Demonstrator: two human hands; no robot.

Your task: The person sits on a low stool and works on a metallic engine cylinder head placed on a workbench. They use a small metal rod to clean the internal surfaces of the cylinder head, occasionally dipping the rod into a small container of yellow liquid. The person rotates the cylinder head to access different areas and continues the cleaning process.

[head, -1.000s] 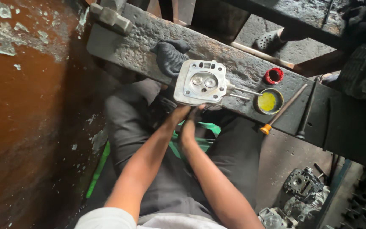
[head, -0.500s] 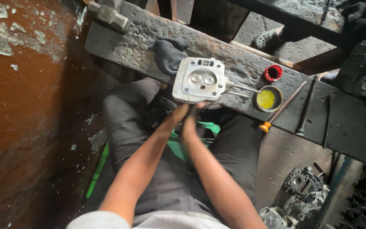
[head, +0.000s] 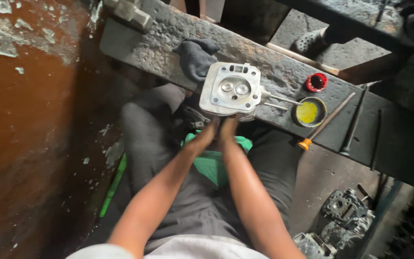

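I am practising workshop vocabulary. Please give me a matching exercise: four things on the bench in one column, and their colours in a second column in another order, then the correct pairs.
Things:
1. cylinder head
2. glove
3. small cap
4. paste in the round tin

Colours:
A. yellow
B. silver-grey
C. red
D. black

Pairs: 1-B, 2-D, 3-C, 4-A
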